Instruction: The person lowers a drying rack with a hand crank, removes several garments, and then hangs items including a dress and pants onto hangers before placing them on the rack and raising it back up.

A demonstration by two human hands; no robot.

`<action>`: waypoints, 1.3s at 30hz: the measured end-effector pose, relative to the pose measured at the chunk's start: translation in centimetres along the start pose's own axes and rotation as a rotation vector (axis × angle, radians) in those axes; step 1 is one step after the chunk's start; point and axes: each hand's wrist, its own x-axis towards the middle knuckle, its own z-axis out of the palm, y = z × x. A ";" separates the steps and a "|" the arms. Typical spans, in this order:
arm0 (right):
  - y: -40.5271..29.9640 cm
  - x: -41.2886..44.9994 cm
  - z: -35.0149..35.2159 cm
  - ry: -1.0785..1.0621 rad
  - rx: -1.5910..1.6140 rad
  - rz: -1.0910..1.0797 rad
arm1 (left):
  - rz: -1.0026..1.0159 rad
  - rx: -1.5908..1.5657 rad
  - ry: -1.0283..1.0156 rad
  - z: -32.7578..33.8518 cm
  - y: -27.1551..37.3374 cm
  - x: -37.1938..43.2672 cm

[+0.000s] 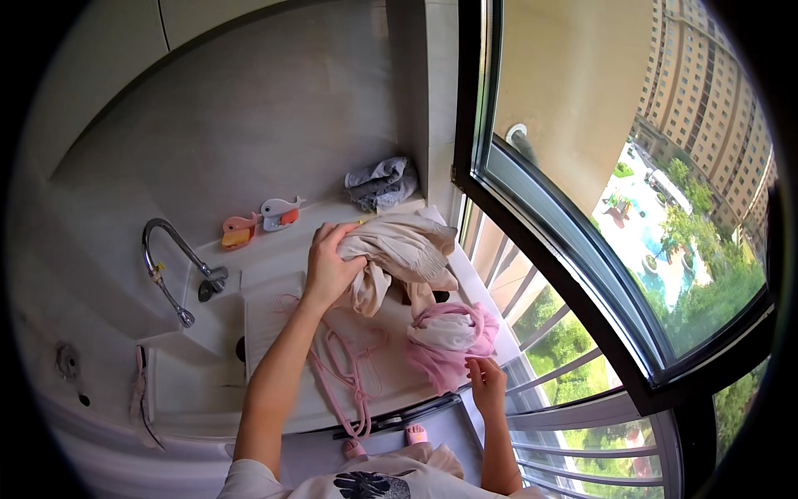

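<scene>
My left hand (331, 265) grips a bunched beige garment (399, 246) with a gathered elastic edge, over the white counter beside the sink. Close to the lower edge of a pink and white bundle of cloth (446, 337) is my right hand (485, 374), fingers curled; whether it pinches the pink fabric cannot be told. The bundle lies at the counter's right side, below the beige garment. Pink clothes hangers (349, 380) lie in a loose pile on the counter between my forearms. Something dark shows partly from under the beige cloth.
A white sink (193, 380) with a curved chrome faucet (165, 227) is at the left. Two whale-shaped soap holders (280, 213) and a folded grey-blue garment (381, 184) stand along the back wall. An open window (561, 249) with railings borders the right. Pink slippers (416, 434) are below.
</scene>
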 end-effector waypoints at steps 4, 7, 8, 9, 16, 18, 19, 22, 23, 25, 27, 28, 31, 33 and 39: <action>-3.0 0.5 3.2 -0.021 0.046 -0.066 | 0.037 0.044 0.174 -10.9 0.5 -0.6; -3.7 0.2 6.1 -0.047 0.066 -0.104 | -0.156 -0.055 0.310 -16.0 -0.8 -2.2; -3.7 0.1 7.1 -0.077 0.052 -0.132 | -0.204 -0.131 0.397 -17.3 -1.6 -2.7; -4.0 -0.4 7.9 -0.119 0.036 -0.159 | -0.260 -0.203 0.490 -18.7 -2.2 -3.6; -6.4 -1.9 12.4 -0.292 -0.061 -0.237 | -0.338 -0.225 0.575 -20.8 -6.5 -8.4; -6.8 -2.3 13.3 -0.269 -0.058 -0.269 | -0.304 -0.182 0.568 -20.1 -8.7 -9.9; -6.7 -2.6 13.7 -0.291 -0.070 -0.268 | -0.288 -0.145 0.568 -19.8 -9.9 -10.9; -6.5 -3.2 14.5 -0.315 -0.138 -0.253 | -0.368 -0.144 0.542 -18.6 -12.6 -14.7; -6.3 -3.3 14.8 -0.323 -0.183 -0.245 | -0.371 -0.150 0.540 -18.0 -13.6 -16.3; -5.1 -3.2 14.9 -0.282 -0.243 -0.234 | -0.482 -0.212 0.529 -16.6 -15.4 -19.7; -4.2 -3.5 15.3 -0.264 -0.292 -0.229 | -0.544 -0.177 0.530 -15.8 -18.1 -24.5; -3.9 -3.4 15.4 -0.238 -0.358 -0.226 | -0.591 -0.153 0.530 -15.5 -19.0 -26.3; -3.0 -3.5 16.1 -0.190 -0.477 -0.225 | -0.595 0.122 0.423 -15.7 -18.9 -29.1; -2.7 -3.5 16.9 -0.244 -0.563 -0.176 | -0.606 0.069 0.429 -15.9 -18.7 -29.9; -4.3 -1.0 18.6 -0.039 -0.206 -0.296 | -0.699 -0.443 0.732 -15.7 -14.5 -29.2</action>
